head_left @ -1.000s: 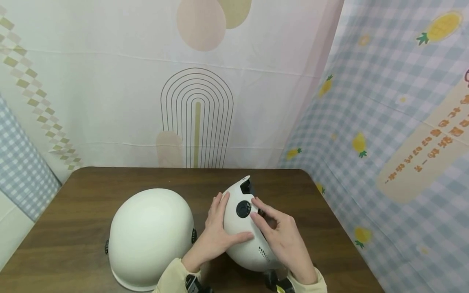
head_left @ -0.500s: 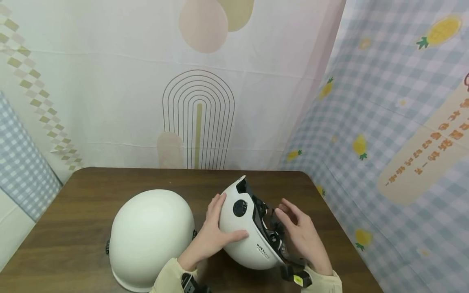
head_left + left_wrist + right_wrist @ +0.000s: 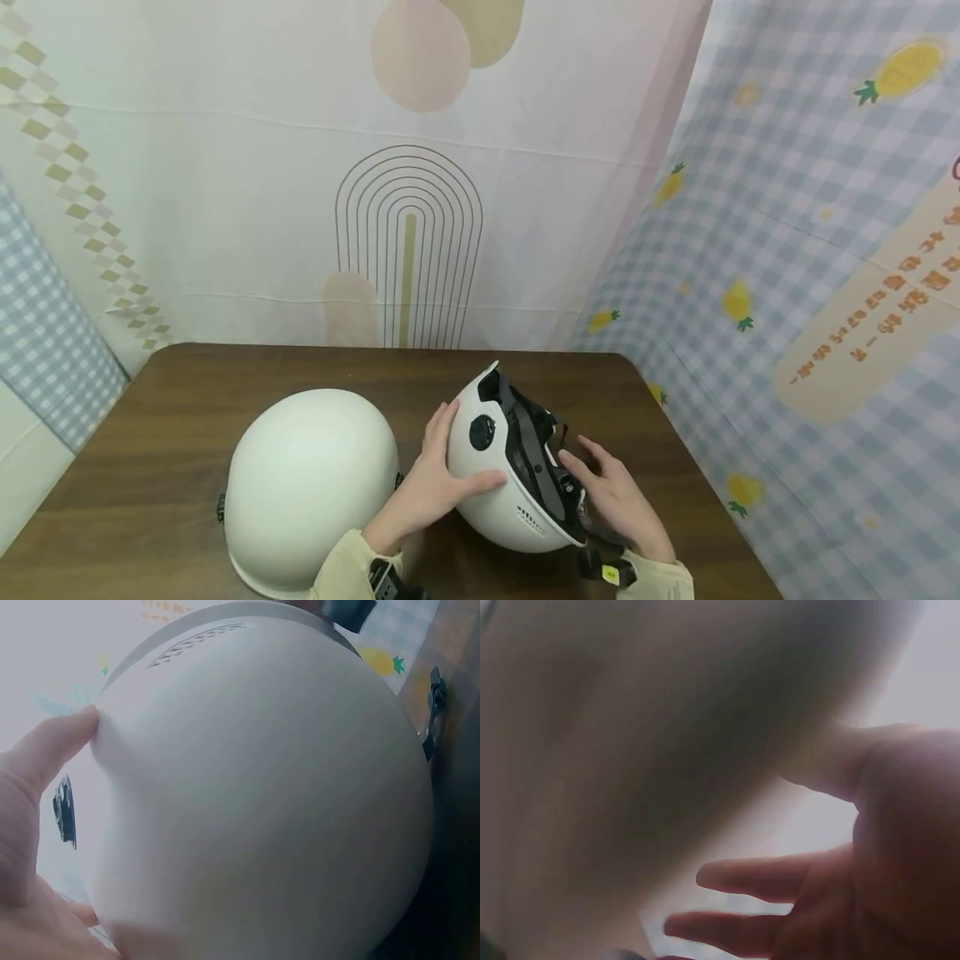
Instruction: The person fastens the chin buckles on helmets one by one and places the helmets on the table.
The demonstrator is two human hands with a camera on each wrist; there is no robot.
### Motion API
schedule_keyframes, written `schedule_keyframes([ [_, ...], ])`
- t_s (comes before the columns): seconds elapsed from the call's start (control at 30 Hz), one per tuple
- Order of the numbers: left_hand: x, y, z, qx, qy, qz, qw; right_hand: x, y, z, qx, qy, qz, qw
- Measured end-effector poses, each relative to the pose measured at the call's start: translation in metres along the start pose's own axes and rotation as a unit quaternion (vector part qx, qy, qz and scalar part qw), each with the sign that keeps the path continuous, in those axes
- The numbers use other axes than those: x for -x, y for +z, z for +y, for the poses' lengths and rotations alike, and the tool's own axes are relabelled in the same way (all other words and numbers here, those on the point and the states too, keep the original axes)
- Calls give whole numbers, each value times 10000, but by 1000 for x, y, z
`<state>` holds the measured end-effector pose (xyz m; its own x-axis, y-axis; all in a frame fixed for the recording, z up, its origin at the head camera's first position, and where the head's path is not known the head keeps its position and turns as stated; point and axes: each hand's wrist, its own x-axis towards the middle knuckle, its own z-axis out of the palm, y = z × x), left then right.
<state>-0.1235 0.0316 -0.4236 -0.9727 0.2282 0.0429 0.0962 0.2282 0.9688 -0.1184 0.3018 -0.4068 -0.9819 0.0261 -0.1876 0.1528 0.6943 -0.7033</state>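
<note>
A white helmet (image 3: 480, 492) lies tilted on its side in the head view, its black-lined opening turned to the right. On its shell is a round black vent (image 3: 482, 432). My left hand (image 3: 437, 486) grips the shell from the left, thumb in front and fingers behind. The left wrist view is filled by the smooth white shell (image 3: 262, 787), with the left thumb against it. By the opening's right edge is my right hand (image 3: 621, 505), fingers extended; contact there cannot be told. In the right wrist view, spread fingers (image 3: 757, 879) appear beside a blurred surface.
A second white helmet (image 3: 311, 479) stands dome up to the left, close to my left forearm. Both are on a brown wooden table (image 3: 225, 367). Behind it hangs a patterned white curtain (image 3: 247, 208), with a checked cloth (image 3: 720, 250) along the right.
The helmet has turned so that its dark lining shows more. My right hand has come off the shell and moved right and down. The left hand keeps its hold.
</note>
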Motion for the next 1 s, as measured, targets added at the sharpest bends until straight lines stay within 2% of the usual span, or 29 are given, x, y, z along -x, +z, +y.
schedule_keyframes([
  [0.17,-1,0,-2,97,-72,38,9999,-4,3,11,43,146,-120,9998],
  [0.33,-1,0,-2,151,-169,3,9997,-9,7,16,-139,257,-222,9993],
  [0.5,-2,0,-3,341,-372,-34,9987,-11,10,19,-355,134,-224,9990],
  [0.67,-3,1,-5,573,-484,0,9972,-11,10,21,-346,109,-191,9992],
  [1.0,-4,4,-8,565,-542,2,9969,-13,8,20,-371,130,-224,9990],
])
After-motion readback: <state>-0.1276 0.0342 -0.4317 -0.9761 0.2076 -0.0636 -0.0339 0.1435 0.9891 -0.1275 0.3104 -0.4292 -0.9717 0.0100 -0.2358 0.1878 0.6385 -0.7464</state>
